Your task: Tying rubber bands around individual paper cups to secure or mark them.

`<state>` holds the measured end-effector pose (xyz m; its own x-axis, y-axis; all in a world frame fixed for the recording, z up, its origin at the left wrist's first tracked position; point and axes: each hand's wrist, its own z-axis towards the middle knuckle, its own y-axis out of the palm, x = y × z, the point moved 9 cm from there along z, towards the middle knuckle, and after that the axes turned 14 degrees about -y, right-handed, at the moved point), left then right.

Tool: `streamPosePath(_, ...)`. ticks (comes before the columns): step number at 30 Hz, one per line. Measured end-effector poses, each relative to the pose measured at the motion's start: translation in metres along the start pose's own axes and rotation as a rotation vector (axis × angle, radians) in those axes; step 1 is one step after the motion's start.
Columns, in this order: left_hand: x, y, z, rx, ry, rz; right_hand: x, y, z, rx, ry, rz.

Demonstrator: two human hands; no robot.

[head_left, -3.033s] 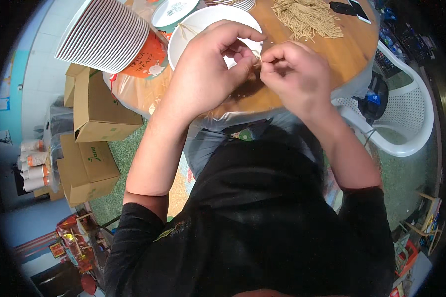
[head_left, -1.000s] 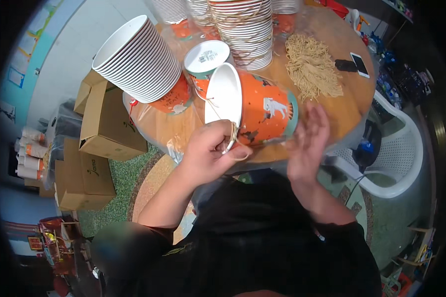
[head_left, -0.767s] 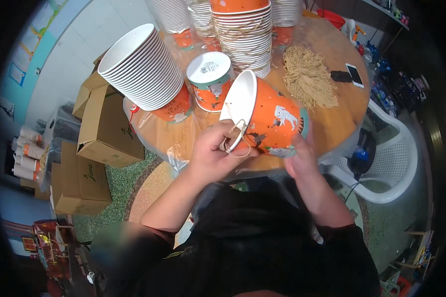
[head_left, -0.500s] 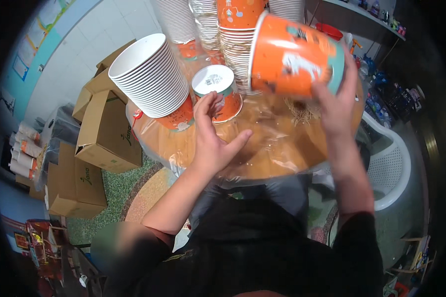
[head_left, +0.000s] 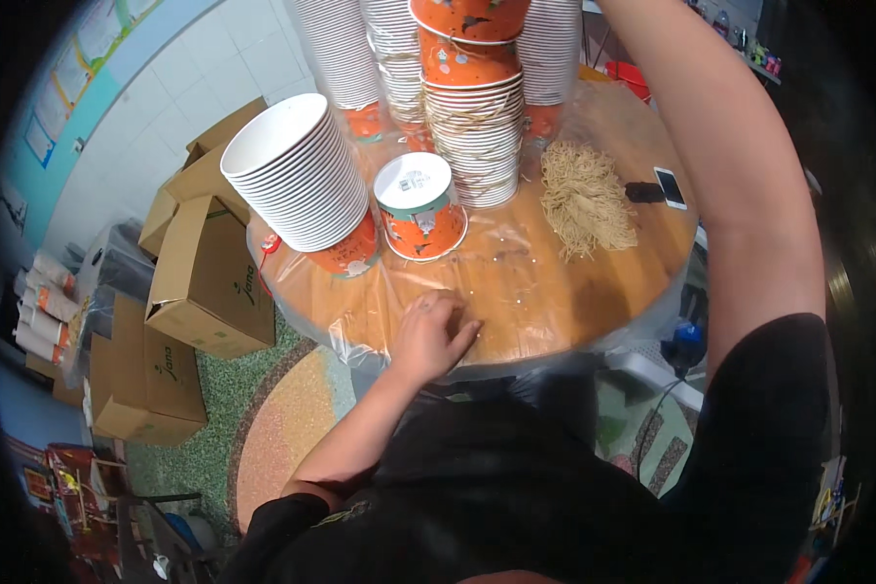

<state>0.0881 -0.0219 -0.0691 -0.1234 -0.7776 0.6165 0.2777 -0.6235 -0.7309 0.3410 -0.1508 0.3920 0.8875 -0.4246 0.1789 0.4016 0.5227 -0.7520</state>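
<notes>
My left hand [head_left: 432,339] rests near the front edge of the round wooden table [head_left: 516,321], holding nothing, its fingers loosely bent and the thumb apart. Beyond it an orange paper bucket [head_left: 424,222] stands upside down, its white base up. To its left leans a tall nested stack of white-rimmed paper buckets [head_left: 297,180]. Behind stands a stack of buckets [head_left: 472,136] with tan strands hanging between the rims and orange buckets [head_left: 469,60] on top. My right arm [head_left: 740,146] reaches far forward; its hand is past the top edge, out of sight.
A pile of tan strands [head_left: 586,200] lies on the table's right, near a white phone [head_left: 670,188]. Clear plastic sheeting covers the tabletop. More bucket stacks [head_left: 336,54] stand at the back. Cardboard boxes [head_left: 209,277] sit on the floor at left; a red basin [head_left: 628,78] is behind.
My right arm has swung forward and up; its hand and the orange bucket it held have left that spot. My left hand has drawn back toward the table edge. Another orange bucket now tops the stack.
</notes>
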Motion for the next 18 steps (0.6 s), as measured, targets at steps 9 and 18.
streamPosePath(9, -0.004, 0.001, -0.002, 0.02, 0.004, 0.008, -0.03, 0.009, -0.027, 0.24, 0.267, -0.344)
streamPosePath(18, -0.002, -0.004, -0.004, 0.054, 0.033, 0.036, -0.033, 0.024, -0.033, 0.261, 0.135, -0.213)
